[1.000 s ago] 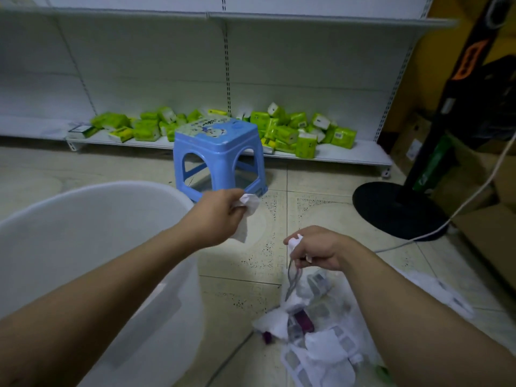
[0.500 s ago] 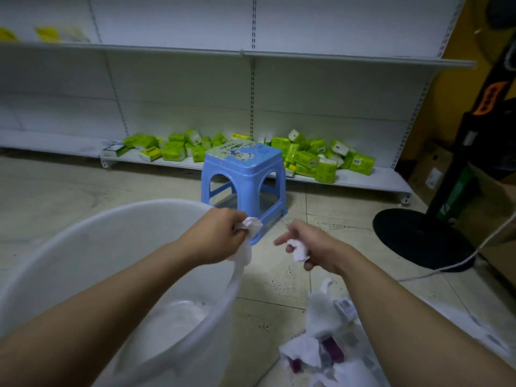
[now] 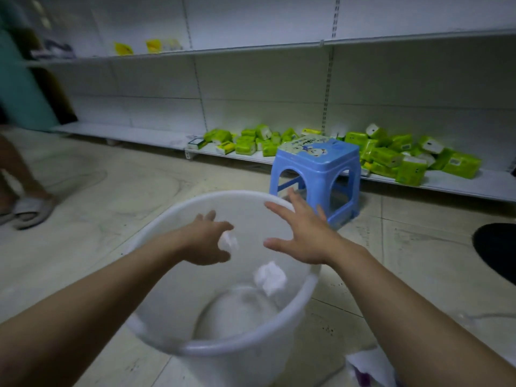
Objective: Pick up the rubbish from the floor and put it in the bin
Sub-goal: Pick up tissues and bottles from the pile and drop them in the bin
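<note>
Both my hands are over the bin (image 3: 195, 350), which sits right below me w/ its mouth tipped toward me. My left hand (image 3: 206, 241) has its grip loosened, fingers half spread, and a small white paper wad (image 3: 228, 243) sits right at the fingertips; the blur is bad there, so I can't tell if it's touching skin or already free, prob free. My right hand (image 3: 301, 233) is fully spread, palm down, pinching nothing, reaching over the far rim at about 1 o'clock. A second paper wad (image 3: 270, 277) is lower, inside the bin mouth at about 5 o'clock from my left grip, apparently mid-drop. So both pieces are w/in the rim and the drop step looks nearly finished. What the next move turns on: the rest of the rubbish pile (image 3: 368, 367) lies on the floor (image 3: 97, 208) just outside the bin at about 5 o'clock from my right hand, near the bottom edge of view, only partly visible. That's well on my right side, so my right hand is the nearer one; left would have to cross over the bin. The blue stool (image 3: 318, 169) stands at 12 o'clock behind the bin, clear of the reach.
</note>
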A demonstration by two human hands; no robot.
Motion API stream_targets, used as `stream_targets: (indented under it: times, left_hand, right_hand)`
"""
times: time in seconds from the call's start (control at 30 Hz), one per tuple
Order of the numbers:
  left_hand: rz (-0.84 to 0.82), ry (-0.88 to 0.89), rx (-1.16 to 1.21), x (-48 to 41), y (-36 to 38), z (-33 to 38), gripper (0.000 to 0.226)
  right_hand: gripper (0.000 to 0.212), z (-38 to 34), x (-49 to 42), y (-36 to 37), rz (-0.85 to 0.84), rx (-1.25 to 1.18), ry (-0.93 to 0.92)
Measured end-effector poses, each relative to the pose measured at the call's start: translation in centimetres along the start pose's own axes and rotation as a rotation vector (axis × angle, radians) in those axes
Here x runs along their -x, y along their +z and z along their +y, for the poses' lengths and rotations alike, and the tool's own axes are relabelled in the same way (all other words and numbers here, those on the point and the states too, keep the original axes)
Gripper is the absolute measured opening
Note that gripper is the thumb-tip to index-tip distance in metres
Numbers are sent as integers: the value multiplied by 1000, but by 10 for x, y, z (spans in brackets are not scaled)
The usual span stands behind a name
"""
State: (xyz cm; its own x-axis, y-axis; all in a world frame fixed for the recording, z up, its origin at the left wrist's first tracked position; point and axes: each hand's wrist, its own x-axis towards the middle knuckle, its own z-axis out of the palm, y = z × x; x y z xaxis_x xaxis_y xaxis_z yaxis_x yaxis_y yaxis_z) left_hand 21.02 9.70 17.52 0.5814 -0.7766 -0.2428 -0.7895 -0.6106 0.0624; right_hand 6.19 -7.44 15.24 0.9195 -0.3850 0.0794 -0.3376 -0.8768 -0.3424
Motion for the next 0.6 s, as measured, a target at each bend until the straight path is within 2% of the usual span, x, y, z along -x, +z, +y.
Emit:
stream_targets:
  times: [0.13,0.2,0.37,0.47,0.6]
  left_hand:
    - [247,225,97,5,-6,40,63]
    - [313,324,95,4,-6,72,63]
    - [410,571,121,-7,12,166,57]
    - [398,716,16,-8,49,222,55]
    - [244,711,-45,-11,117,267,56]
  right_hand:
    - [79,23,5,-21,69,-27,9]
    - [81,39,18,-41,77,-41,61]
    - [90,105,86,-74,-56,191,236]
    - [93,149,146,-69,-86,207,373]
    - [91,182,214,-20,-150,118,489]
